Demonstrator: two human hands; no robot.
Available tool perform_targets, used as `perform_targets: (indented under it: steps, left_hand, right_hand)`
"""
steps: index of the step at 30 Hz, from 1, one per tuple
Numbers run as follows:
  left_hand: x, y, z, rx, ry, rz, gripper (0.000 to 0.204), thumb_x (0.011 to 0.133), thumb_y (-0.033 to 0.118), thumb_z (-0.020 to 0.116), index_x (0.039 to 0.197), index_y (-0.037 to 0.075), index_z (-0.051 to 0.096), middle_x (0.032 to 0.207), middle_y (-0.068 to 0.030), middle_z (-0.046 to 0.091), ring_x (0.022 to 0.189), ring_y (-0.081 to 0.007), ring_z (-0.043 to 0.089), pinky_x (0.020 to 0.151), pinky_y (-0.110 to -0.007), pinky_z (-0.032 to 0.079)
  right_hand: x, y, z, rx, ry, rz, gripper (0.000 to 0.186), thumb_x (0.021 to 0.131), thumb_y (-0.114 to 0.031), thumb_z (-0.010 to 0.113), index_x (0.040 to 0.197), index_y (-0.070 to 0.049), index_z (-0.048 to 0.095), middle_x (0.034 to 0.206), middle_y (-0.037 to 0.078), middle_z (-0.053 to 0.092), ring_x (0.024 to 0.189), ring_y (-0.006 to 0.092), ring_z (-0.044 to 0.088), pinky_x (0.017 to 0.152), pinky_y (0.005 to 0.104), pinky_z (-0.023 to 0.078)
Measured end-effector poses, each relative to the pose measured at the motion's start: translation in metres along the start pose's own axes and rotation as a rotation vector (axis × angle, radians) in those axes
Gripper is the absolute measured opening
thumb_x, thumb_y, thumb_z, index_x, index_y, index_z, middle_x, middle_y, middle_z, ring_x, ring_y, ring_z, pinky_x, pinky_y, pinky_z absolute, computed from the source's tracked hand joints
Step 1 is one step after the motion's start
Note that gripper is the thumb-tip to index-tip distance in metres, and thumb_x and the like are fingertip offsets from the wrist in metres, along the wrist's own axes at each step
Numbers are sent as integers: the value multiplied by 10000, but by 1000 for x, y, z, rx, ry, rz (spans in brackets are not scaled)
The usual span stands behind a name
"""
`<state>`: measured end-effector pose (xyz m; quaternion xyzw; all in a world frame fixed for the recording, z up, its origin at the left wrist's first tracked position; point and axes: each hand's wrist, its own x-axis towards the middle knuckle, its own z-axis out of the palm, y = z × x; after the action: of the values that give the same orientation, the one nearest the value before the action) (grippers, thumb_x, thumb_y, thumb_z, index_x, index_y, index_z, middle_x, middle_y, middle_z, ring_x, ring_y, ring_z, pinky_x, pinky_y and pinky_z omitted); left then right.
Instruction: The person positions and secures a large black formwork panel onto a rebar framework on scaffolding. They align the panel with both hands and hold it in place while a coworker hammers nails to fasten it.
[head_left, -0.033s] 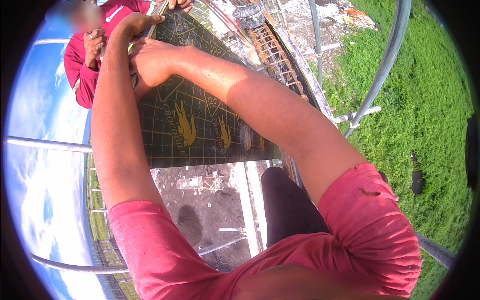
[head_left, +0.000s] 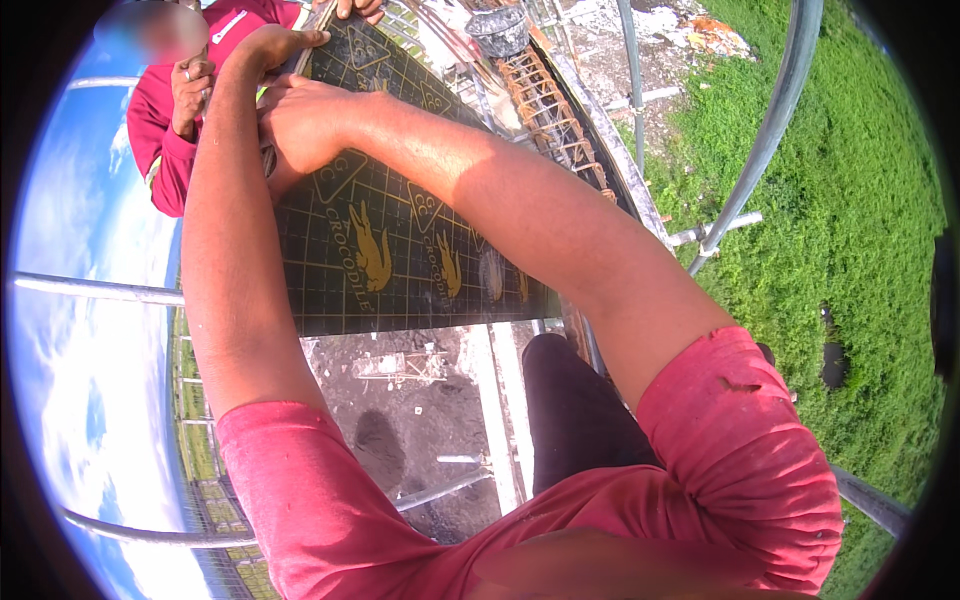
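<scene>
A dark formwork plywood panel [head_left: 330, 270] with yellow grid lines and printed figures stands in front of me, its edge running up the left side. My left hand [head_left: 272, 46] is at the upper part of that edge, thumb laid over it; its other fingers are hidden. Below it, my right hand [head_left: 300, 125] is closed beside the same edge, fingers curled; a small dark bit shows under them, too hidden to name. A co-worker in a maroon top [head_left: 165, 130] stands across, one hand [head_left: 190, 92] raised and another hand [head_left: 358, 8] on the panel's top.
A rebar cage [head_left: 550, 115] runs along the right of the panel, with a dark bucket [head_left: 498, 32] at its far end. Scaffold pipes [head_left: 770, 130] curve at the right; another pipe [head_left: 100, 290] crosses at left. Grass [head_left: 850, 200] and muddy ground [head_left: 430, 400] lie far below.
The co-worker's head and raised hand have shifted very slightly. My hands and the panel have not visibly moved.
</scene>
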<state>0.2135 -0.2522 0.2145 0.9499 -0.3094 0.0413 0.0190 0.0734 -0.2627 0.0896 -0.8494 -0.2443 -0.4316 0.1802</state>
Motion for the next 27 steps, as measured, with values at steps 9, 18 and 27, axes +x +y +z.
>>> perform_targets:
  steps: [9,18,27]
  left_hand:
    - [9,-5,1,19,13,34,590,893,489,781,1150,-40,726,998,-151,756,745,-226,724,613,-335,578]
    - [8,-6,0,55,2,1,631,876,528,785,1142,-42,733,1004,-169,752,776,-249,719,660,-373,570]
    - [18,-14,1,26,-7,47,747,841,603,790,1197,-49,710,1059,-201,739,856,-276,725,719,-426,562]
  right_hand:
    - [-5,-2,1,-6,68,8,656,749,-665,768,1169,-161,758,1217,65,737,1234,213,611,1168,437,301]
    - [-1,-2,-1,-8,-34,37,868,742,-778,719,1353,-162,691,1389,92,665,1426,280,471,1256,468,190]
    - [-3,-5,-3,-17,13,33,836,738,-778,721,1345,-203,699,1404,60,658,1421,275,475,1242,457,208]
